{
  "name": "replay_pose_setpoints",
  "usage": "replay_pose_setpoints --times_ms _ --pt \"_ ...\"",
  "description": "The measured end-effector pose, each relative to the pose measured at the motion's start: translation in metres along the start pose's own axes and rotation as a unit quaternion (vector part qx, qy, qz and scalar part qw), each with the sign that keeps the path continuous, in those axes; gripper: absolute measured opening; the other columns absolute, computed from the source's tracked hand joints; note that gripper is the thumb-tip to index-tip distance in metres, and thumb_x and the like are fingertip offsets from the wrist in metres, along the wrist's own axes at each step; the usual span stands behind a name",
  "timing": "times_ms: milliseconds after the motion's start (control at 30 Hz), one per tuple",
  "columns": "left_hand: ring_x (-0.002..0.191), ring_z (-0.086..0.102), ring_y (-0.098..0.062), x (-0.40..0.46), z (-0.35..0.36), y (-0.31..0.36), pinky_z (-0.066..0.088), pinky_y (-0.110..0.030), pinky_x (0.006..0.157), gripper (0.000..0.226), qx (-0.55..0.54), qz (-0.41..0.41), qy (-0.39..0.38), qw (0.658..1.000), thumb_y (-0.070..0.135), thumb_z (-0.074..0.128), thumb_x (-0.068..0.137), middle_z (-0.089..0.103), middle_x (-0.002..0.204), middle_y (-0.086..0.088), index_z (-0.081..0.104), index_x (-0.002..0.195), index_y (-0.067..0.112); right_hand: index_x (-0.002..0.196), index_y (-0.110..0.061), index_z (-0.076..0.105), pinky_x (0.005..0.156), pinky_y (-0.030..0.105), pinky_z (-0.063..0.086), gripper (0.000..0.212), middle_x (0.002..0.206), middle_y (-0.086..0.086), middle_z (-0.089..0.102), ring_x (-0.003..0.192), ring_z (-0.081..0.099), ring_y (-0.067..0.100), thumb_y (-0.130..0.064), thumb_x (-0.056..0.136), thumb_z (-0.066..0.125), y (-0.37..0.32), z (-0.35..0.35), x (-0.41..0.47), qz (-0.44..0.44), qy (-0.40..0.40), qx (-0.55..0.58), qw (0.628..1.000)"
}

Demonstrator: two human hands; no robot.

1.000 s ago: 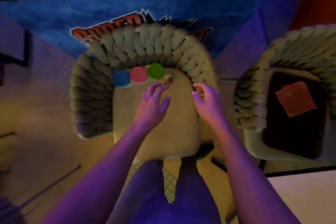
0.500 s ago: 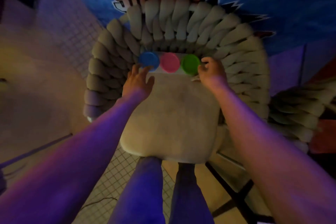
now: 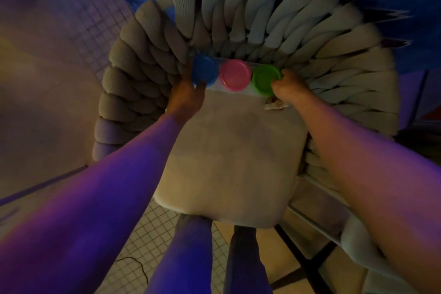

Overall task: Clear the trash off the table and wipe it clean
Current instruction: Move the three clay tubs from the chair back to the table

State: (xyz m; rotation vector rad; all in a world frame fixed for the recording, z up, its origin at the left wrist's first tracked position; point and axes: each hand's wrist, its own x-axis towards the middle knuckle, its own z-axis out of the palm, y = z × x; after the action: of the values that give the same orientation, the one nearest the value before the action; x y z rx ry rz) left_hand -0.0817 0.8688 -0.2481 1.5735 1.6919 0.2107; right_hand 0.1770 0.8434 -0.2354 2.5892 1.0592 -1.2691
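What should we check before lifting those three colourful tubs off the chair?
1. Left hand on the blue tub: ok, fingers touch its near edge.
2. Right hand on the green tub: ok, fingers curl around it.
3. Pink tub held: not ok, no hand on it.
4. Tubs joined in one pack: cannot tell.
5. Lids on: ok, all three.
6. Crumpled wrapper below the right hand: not ok, lies on the seat cushion.
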Motion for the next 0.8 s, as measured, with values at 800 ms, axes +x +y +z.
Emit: replay_pose_setpoints --times_ms 800 --pt "0.104 0.057 -0.01 -0.107 -0.091 0.12 0.043 -0.026 0.102 0.061 -0.136 0.08 0.029 0.987 0.035 0.067 0.088 0.051 0.126 -0.007 0.047 0.146 0.029 0.129 -0.024 0.056 0.079 0.053 0.06 0.041 0.114 0.005 0.062 0.1 0.066 0.025 -0.027 0.09 0.068 0.052 -0.094 -0.172 0.014 0.202 0.423 0.883"
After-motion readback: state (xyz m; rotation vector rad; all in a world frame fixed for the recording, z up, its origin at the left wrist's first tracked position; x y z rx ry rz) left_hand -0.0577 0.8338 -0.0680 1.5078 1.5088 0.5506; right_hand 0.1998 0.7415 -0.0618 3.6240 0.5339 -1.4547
